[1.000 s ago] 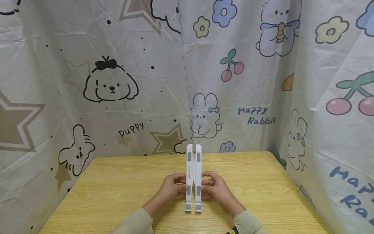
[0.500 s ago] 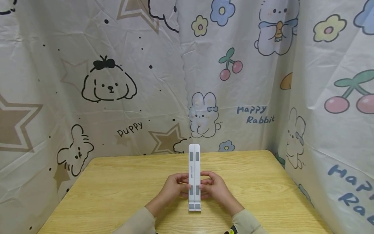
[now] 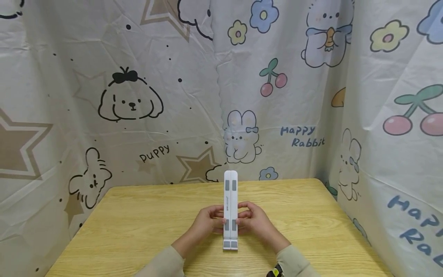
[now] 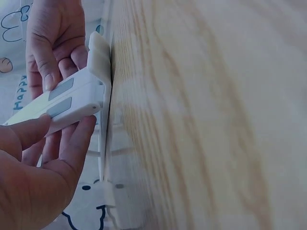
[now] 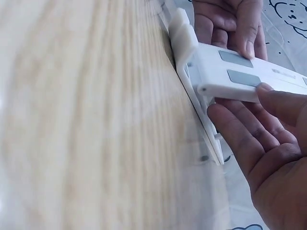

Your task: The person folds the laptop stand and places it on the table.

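Note:
A white folding laptop stand (image 3: 230, 204) with grey rubber pads stands over the middle of the table, its two long arms pressed together side by side. My left hand (image 3: 207, 222) grips its left side, thumb on the front face near a lower grey pad and fingers behind. From the other side my right hand (image 3: 254, 220) holds it the same way. In the left wrist view the stand (image 4: 72, 98) shows its hooked lower end close to the tabletop. The right wrist view shows the thumb of my right hand (image 5: 283, 158) at the edge of a grey pad.
The light wooden table (image 3: 145, 215) spreads out on both sides of the stand. Behind it and along the sides hangs a pale curtain (image 3: 194, 127) printed with puppies, rabbits, stars and flowers. A dark band with yellow (image 3: 275, 271) shows at my right cuff.
A second ago a narrow gap ran between the stand's two arms. Both hands have brought them together, and they have stayed joined for the last half second.

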### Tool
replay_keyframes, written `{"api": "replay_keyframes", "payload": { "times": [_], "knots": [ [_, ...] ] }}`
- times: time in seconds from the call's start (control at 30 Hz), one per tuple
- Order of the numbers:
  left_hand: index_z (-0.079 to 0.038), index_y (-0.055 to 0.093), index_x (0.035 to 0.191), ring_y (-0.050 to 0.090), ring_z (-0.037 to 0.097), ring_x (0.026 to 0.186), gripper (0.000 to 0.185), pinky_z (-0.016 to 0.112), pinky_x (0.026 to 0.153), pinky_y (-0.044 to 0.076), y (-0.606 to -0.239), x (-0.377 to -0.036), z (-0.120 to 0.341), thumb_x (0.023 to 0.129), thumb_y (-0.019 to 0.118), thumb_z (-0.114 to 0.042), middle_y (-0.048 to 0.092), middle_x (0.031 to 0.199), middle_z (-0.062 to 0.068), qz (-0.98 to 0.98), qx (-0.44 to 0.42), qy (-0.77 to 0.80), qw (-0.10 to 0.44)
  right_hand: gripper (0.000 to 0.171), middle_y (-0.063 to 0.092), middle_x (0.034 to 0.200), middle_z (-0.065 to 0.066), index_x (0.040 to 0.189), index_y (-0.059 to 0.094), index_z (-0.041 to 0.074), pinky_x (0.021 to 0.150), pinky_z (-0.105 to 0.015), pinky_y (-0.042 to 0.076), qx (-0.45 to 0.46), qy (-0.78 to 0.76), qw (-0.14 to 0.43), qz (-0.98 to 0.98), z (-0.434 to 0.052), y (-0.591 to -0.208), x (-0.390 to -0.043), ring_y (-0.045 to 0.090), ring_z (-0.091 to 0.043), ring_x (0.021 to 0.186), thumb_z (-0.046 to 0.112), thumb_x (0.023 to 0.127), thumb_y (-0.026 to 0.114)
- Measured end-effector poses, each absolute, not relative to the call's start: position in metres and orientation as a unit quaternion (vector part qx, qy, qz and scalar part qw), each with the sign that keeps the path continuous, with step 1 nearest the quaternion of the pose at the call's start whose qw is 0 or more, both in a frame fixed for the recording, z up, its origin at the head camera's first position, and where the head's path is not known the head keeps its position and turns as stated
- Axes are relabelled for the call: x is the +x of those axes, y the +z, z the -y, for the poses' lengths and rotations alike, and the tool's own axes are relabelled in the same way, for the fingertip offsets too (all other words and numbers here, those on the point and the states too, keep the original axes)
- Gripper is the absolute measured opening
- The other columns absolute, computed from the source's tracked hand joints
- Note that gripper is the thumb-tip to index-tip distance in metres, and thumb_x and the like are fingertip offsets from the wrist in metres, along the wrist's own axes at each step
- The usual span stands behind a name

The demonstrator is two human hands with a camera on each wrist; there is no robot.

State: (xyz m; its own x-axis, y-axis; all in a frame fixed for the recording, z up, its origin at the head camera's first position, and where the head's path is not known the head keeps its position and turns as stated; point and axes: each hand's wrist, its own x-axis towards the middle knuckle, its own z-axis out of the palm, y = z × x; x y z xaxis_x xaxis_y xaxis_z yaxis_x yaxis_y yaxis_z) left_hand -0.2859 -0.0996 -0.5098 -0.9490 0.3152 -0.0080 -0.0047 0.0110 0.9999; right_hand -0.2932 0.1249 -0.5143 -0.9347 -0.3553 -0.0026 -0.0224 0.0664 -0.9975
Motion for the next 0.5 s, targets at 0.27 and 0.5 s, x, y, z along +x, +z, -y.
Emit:
{"api": "replay_keyframes", "payload": {
  "times": [0.27,0.5],
  "knots": [
    [0.006,0.046,0.149,0.068,0.026,0.106,0.067,0.036,0.087,0.062,-0.508,-0.279,0.104,0.087,0.072,0.010,0.065,0.121,0.021,-0.727,0.133,0.662,0.123,0.040,0.074,0.107,-0.014,0.128,0.060,0.002,0.076,-0.042,0.064,-0.184,-0.567,0.091,-0.798,-0.138,-0.496,-0.310,0.074,-0.023,0.092,0.008,0.092,0.076],
    [0.009,0.039,0.152,0.066,0.035,0.115,0.080,0.035,0.093,0.060,-0.511,-0.271,0.107,0.082,0.077,0.012,0.064,0.128,0.024,-0.746,0.169,0.631,0.128,0.048,0.069,0.122,-0.024,0.138,0.056,0.001,0.084,-0.036,0.062,-0.219,-0.529,0.050,-0.818,-0.151,-0.459,-0.332,0.072,-0.027,0.103,0.008,0.094,0.075]
  ]
}}
